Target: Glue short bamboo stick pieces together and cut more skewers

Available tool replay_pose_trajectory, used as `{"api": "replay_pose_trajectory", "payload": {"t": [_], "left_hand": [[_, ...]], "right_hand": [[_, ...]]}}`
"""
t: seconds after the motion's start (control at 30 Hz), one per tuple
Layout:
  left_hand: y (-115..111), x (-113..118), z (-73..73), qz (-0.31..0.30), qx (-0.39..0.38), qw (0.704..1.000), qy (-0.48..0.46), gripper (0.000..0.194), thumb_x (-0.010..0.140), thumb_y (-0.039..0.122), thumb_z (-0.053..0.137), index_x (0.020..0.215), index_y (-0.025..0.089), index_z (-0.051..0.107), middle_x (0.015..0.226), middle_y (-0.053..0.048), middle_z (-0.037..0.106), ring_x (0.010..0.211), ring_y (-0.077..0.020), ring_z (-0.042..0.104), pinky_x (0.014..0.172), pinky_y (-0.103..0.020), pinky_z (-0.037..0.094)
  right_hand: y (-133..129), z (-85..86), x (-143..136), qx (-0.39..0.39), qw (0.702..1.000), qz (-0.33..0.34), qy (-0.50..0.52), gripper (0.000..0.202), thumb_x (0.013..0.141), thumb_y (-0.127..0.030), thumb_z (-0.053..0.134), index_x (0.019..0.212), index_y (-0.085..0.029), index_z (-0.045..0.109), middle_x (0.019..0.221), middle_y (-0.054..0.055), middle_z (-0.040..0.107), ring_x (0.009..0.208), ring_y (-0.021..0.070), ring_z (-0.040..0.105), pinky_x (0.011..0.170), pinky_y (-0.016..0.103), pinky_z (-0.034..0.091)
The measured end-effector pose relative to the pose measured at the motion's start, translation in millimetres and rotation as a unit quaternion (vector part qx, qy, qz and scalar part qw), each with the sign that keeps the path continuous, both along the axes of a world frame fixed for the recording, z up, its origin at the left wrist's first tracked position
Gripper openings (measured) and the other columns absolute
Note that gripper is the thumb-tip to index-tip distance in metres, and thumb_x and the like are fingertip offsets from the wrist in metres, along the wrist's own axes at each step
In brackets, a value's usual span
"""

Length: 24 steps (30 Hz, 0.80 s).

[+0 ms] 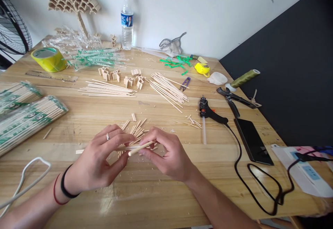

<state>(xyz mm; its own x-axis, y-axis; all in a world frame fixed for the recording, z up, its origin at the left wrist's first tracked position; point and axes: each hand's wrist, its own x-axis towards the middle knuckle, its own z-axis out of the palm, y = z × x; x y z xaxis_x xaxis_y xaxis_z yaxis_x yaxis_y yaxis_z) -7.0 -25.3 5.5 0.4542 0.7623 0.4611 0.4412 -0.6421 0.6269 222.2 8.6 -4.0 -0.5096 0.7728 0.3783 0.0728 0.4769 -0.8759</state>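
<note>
Gently, the right hand (166, 149) pinches a small pale wooden stick (142, 148) between its thumb and pointing finger. The left hand (104, 152) is curled, with thin sticks (122, 148) between its thumb and fingers. They sit side by side between the two hands, a little above the table (156, 201). I can't tell how many there are, or if they are stuck together.

They look very light and stiff, and a bit rough, so they should not slip much. A hard bend could snap them. The best place to hold them is near the ends, with soft fingertips.

Just past the fingertips is a messy pile of short sticks (137, 130). To the right of the right hand lies a black glue gun (205, 109), and farther right is a dark phone (252, 140). Past the pile are two bunches of long sticks, one ahead of the left hand (106, 89) and one ahead of the right hand (169, 90). Little stick shapes (128, 81) stand beyond them. Left of the left hand are bags of sticks (31, 121).

The table is wood, flat and shiny, with crumbs near the hands. Far ahead, a water bottle (127, 27) stands by a white wall (208, 10), and a fan (13, 24) is far off to the left.
</note>
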Motion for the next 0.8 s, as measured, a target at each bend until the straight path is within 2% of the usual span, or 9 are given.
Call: {"api": "replay_pose_trajectory", "payload": {"t": [0.27,0.8], "left_hand": [[-0.1,1.8,-2.0,0.002,0.061,0.998,-0.014,0.043,0.087,-0.006,0.067,0.123,0.016,0.058,0.097,-0.007,0.074,0.084,-0.0185,0.062,0.075,-0.032,0.053],[0.7,2.9,-4.0,-0.011,0.065,0.998,-0.009,0.045,0.088,-0.006,0.067,0.127,0.016,0.059,0.1,-0.008,0.076,0.084,-0.0193,0.064,0.076,-0.034,0.053]], "right_hand": [[-0.2,0.9,0.1,-0.009,1.0,0.001,0.004,0.007,0.095,-0.013,0.073,0.097,-0.019,0.071,0.09,0.004,0.076,0.08,0.0152,0.067,0.069,0.027,0.052],[-0.1,1.5,0.3,-0.003,1.0,-0.001,0.004,0.008,0.094,-0.012,0.073,0.097,-0.019,0.071,0.091,0.003,0.077,0.081,0.0134,0.068,0.07,0.025,0.052]]}}
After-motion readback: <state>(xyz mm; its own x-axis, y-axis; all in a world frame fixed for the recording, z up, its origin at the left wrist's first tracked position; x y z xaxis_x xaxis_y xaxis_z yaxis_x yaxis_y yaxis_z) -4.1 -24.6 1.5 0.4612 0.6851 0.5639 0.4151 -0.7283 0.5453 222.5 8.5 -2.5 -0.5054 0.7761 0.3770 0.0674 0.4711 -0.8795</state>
